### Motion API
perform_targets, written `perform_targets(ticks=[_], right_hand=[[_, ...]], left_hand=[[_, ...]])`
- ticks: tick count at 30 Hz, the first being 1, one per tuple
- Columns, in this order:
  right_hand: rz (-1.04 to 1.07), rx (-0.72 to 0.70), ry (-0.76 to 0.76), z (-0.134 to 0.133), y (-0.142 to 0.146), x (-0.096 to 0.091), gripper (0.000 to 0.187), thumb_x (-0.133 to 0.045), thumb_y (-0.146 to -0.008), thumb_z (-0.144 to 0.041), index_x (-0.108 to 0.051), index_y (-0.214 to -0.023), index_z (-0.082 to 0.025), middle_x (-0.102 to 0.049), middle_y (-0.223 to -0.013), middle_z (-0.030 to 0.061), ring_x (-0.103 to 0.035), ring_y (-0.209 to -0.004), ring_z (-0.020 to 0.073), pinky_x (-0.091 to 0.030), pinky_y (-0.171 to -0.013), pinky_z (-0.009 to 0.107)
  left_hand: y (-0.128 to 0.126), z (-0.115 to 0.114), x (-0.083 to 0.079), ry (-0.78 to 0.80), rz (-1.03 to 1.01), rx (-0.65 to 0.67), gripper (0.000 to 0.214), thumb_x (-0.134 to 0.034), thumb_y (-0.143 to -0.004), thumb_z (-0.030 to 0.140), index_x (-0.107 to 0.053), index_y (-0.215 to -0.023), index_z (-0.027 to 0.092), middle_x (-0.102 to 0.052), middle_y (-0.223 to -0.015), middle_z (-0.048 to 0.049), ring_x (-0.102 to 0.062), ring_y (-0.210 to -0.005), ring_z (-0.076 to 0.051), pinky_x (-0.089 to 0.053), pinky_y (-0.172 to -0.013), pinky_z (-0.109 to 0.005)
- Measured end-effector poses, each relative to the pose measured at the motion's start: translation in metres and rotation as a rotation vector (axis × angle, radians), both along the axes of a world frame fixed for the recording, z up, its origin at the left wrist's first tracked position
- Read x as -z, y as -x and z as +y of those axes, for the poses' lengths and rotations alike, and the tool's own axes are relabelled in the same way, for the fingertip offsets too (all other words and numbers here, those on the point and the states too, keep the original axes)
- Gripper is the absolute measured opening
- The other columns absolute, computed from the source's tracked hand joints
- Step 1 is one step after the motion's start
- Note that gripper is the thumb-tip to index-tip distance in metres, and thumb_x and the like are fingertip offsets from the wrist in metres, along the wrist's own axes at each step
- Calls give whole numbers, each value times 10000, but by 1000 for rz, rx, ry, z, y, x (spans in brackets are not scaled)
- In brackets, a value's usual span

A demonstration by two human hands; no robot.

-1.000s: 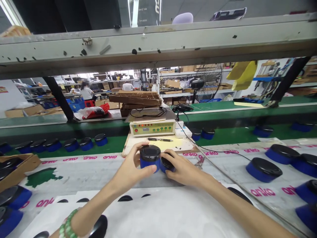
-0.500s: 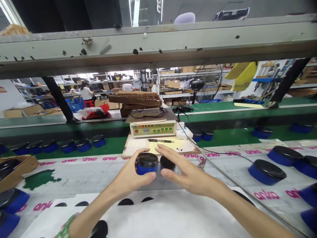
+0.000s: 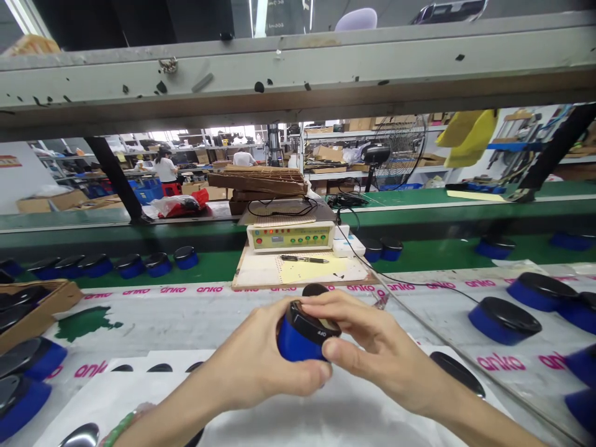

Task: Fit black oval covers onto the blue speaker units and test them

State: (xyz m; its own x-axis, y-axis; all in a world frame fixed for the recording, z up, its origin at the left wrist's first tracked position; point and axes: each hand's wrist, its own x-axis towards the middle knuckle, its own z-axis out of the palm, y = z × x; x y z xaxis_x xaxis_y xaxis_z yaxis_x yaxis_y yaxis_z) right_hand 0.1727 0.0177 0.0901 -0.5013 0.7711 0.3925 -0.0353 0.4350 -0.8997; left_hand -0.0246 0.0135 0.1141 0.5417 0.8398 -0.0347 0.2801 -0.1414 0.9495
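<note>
A round blue device with a glossy black top (image 3: 300, 338) is tilted between my hands, low in the middle of the view. My left hand (image 3: 254, 357) wraps its left side, thumb along the lower front. The fingers of my right hand (image 3: 377, 341) lie over the black top, with the thumb at its right edge. White lettering that reads "OFF" shows on the black rim. Just behind my right fingers, the black top of a second device (image 3: 315, 290) peeks out; its lower part is hidden. White sheets (image 3: 153, 363) lie under my forearms.
A control box (image 3: 291, 238) stands on a board at the back, with a pen (image 3: 305, 259) before it. Similar devices line the green belt (image 3: 218, 264) and sit at right (image 3: 505, 320). A cardboard box (image 3: 41, 316) is at left. A shelf beam (image 3: 298, 74) crosses above.
My left hand has brought the device nearer and to the right, tilting it. My right hand has moved from beside the second device onto the held one, closing on it.
</note>
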Motion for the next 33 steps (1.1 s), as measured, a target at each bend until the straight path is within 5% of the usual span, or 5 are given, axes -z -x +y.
perform_targets(ticks=[7,16,24,29,33], right_hand=[[-4,-8,105,-10,-2,-19,293,-569,-915,-320,-628,-1201,-301,-562,-1312,24,-508,-1226,185,-423,-1020,315],[73,195,128,-16,24,-22,307,-492,-779,-151,-616,-1051,-224,-666,-1135,26,-607,-1083,182,-479,-943,324],[53,236,154,-9,35,-15,287,-457,-731,-131,-613,-963,-200,-668,-1075,52,-620,-1031,216,-491,-910,381],[-331,317,-29,15,12,11,454,-502,-892,-405,-464,-1312,-237,-529,-1321,104,-537,-1158,260,-446,-966,448],[-616,427,-138,44,-7,42,672,-631,-801,-479,-427,-1389,-225,-330,-1470,153,-299,-1335,390,-284,-1048,588]], left_hand=[[-5,-6,-7,-47,-133,1,423,-688,-758,299,-574,-1165,269,-639,-1080,9,-590,-945,-200,-477,-811,-289],[-12,-7,-10,-223,194,-275,363,-682,-685,243,-609,-1026,342,-695,-939,101,-648,-843,-160,-487,-688,-219],[-6,-2,-3,-196,214,-276,395,-688,-670,242,-614,-1050,320,-709,-902,86,-644,-782,-169,-479,-649,-235],[24,24,22,-211,132,-182,478,-694,-748,353,-521,-1173,221,-651,-1130,-44,-614,-1014,-228,-483,-850,-321],[50,57,61,-326,190,-238,589,-755,-690,302,-468,-1189,179,-599,-1202,-97,-559,-1125,-243,-420,-982,-375]])
